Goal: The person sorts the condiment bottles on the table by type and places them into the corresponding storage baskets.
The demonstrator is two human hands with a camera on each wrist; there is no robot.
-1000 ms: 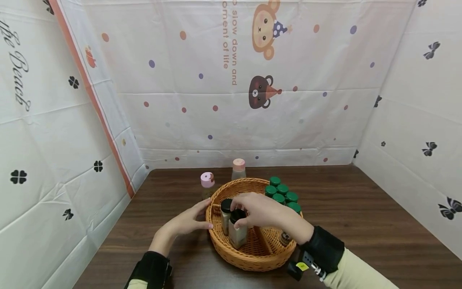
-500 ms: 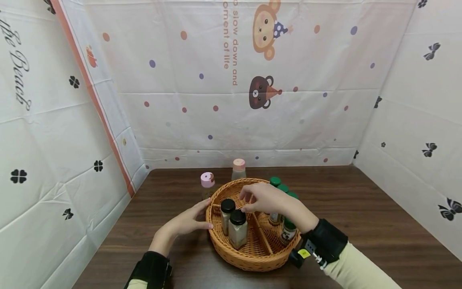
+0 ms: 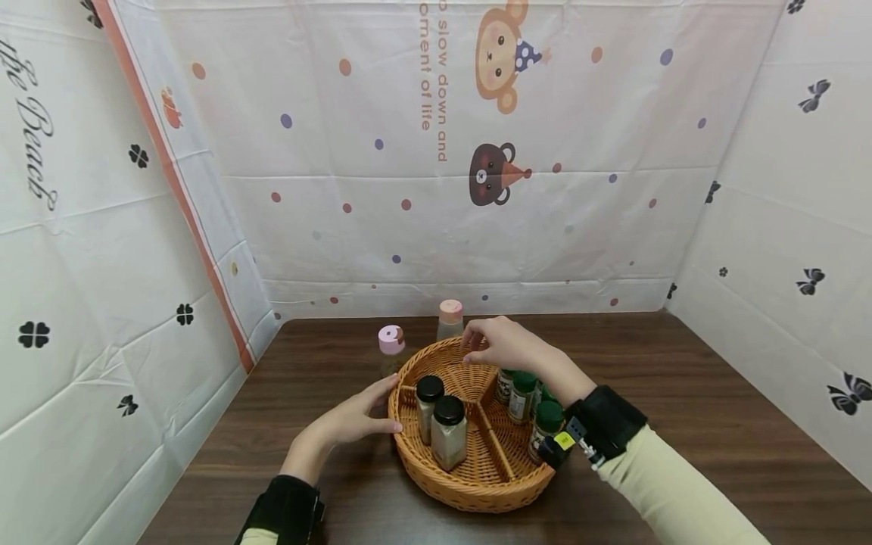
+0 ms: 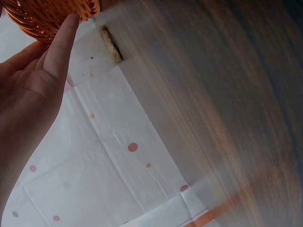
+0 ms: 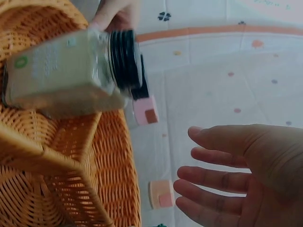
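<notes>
A round wicker basket point(image 3: 470, 496) with divided compartments stands on the table. My left hand point(image 3: 350, 416) rests against its left side, fingers and thumb extended. Two glass jars with black lids stand in the left compartment: the front jar point(image 3: 449, 439) and the one behind it point(image 3: 427, 401). Several green-capped jars point(image 3: 521, 397) sit in the right compartment, partly hidden by my right arm. Above the far compartment, my right hand point(image 3: 507, 348) holds nothing, its fingers loosely bent. The right wrist view also shows this hand point(image 5: 227, 175) apart from the black-lidded jar point(image 5: 57, 71).
Behind the basket stand a bottle with a pink-lilac cap point(image 3: 391, 341) and another with a peach cap point(image 3: 450, 318). A brown wooden table point(image 3: 633, 371) extends around them. Printed white cloth point(image 3: 381, 242) hangs at the back and sides.
My right hand has let go of the front black-lidded jar and moved back and to the right, over the far compartment. My left hand has stayed on the basket.
</notes>
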